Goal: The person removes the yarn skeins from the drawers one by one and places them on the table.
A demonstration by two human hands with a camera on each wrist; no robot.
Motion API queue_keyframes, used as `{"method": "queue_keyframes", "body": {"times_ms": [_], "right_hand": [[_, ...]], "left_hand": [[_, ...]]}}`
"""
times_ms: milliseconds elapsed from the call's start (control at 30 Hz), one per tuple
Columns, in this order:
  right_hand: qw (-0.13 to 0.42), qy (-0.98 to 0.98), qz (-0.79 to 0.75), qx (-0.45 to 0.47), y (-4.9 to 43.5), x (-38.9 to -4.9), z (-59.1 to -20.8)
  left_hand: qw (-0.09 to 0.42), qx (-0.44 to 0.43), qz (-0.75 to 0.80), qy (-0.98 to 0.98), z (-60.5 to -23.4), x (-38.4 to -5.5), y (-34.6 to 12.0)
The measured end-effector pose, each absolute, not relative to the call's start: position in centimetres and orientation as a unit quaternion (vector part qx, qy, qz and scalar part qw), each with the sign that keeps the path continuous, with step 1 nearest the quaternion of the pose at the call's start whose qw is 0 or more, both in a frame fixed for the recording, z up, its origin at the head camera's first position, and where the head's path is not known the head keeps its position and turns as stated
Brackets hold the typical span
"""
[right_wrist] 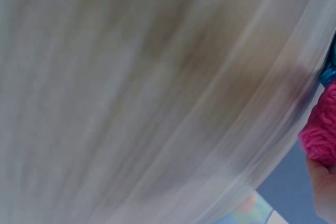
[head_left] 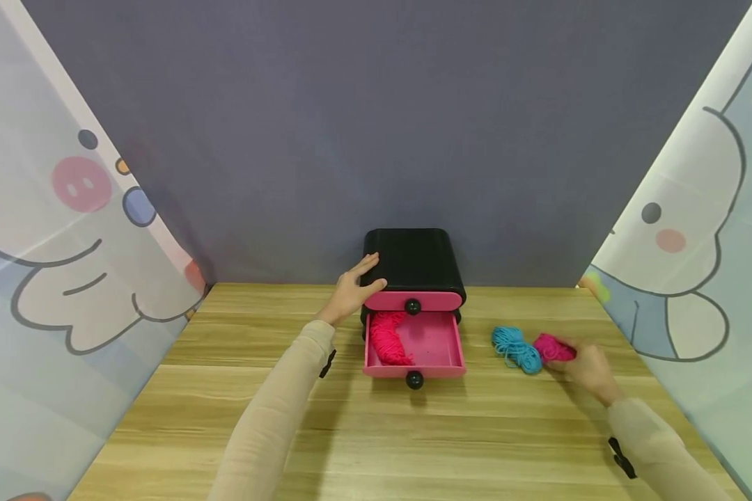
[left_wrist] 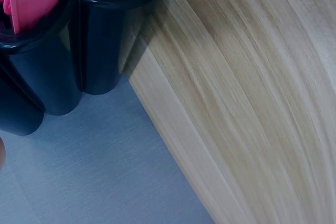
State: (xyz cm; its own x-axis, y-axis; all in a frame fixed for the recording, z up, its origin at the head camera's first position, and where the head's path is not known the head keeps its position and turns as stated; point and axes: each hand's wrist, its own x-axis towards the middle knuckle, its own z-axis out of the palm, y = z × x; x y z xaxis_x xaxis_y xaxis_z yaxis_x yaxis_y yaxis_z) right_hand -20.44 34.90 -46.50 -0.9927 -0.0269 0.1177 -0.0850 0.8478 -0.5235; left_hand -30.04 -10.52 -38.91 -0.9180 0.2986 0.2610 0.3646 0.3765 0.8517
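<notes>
A black drawer unit (head_left: 413,257) with pink drawers stands at the back of the table. Its lower drawer (head_left: 437,337) is pulled out, with a skein of bright pink-red yarn (head_left: 389,339) along the left side. My left hand (head_left: 345,293) rests at the unit's upper left edge, fingers extended and thumb spread over the top. Over on the right, my right hand (head_left: 588,370) grips a magenta yarn skein (head_left: 551,348), which also shows at the right edge of the right wrist view. Touching its left end in the head view is a blue yarn skein (head_left: 517,350).
The wood-grain table (head_left: 464,438) meets a grey backdrop (head_left: 288,174) just behind the unit. Cartoon-printed panels (head_left: 670,278) rise on both sides. A black round knob (head_left: 415,380) juts from the front of the pulled-out drawer, and another from the drawer above.
</notes>
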Motion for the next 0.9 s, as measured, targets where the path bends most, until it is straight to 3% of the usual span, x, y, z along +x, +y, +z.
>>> {"method": "queue_keyframes", "body": {"times_ms": [467, 900], "right_hand": [[0.045, -0.955, 0.292, 0.028, 33.6, -20.2, -46.6], [0.076, -0.954, 0.289, 0.001, 32.5, -21.6, -47.8]], "left_hand": [[0.025, -0.195, -0.526, -0.827, -38.9, -29.9, -10.5], [0.031, -0.201, -0.517, -0.832, -39.0, -30.1, -10.6]]}}
